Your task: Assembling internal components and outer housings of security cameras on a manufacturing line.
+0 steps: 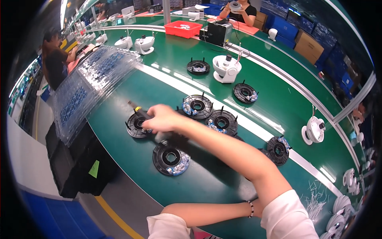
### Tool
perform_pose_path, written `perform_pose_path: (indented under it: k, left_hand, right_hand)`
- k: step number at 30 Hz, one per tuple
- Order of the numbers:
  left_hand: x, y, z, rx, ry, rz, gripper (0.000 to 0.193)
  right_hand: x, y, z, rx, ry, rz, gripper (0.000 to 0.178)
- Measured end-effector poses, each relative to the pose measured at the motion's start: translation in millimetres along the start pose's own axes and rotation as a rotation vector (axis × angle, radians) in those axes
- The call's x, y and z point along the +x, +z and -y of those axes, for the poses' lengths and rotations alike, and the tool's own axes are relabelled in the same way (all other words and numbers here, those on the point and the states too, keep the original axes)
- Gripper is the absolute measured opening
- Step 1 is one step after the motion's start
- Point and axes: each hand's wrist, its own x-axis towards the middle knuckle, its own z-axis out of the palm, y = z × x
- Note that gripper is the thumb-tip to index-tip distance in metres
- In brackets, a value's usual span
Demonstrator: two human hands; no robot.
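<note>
My right hand (162, 118) reaches across to the left, its fingers closed around a black tool with a yellow band (140, 111). The tool's narrow end points away to the far left; its exact kind is unclear. Beneath hand and tool lies a round black plate (135, 126), partly covered. Just nearer sits another round black plate (162, 159) with a small blue circuit board. My left hand (258, 208) passes to the right under my right arm; only a bit past the bracelet shows and its fingers are hidden.
Several similar black plates (205, 104) with upright posts lie around my right forearm. A clear plastic tray stack (93, 87) with blue boards stands left. White camera-like units (227, 69), a red bin (181, 28) and white cables (315, 205) are about. Two people work beyond.
</note>
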Motion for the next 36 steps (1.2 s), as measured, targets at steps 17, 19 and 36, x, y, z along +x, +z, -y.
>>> perform_pose_path:
  k: [17,19,36]
  left_hand:
    - [27.1,50.8,46.0,-0.16,0.039,-0.047,0.046]
    - [32.2,31.2,22.4,-0.081,-0.051,-0.008,0.044]
    - [37.3,9.0,-1.1,-0.089,-0.043,-0.145,0.024]
  right_hand:
    - [4.8,-40.1,-40.6,-0.277,-0.036,-0.22,0.047]
    - [-20.2,-47.1,-41.8,-0.421,-0.27,-0.355,0.049]
    - [-136.6,-209.5,-162.5,0.322,0.27,-0.448,0.026]
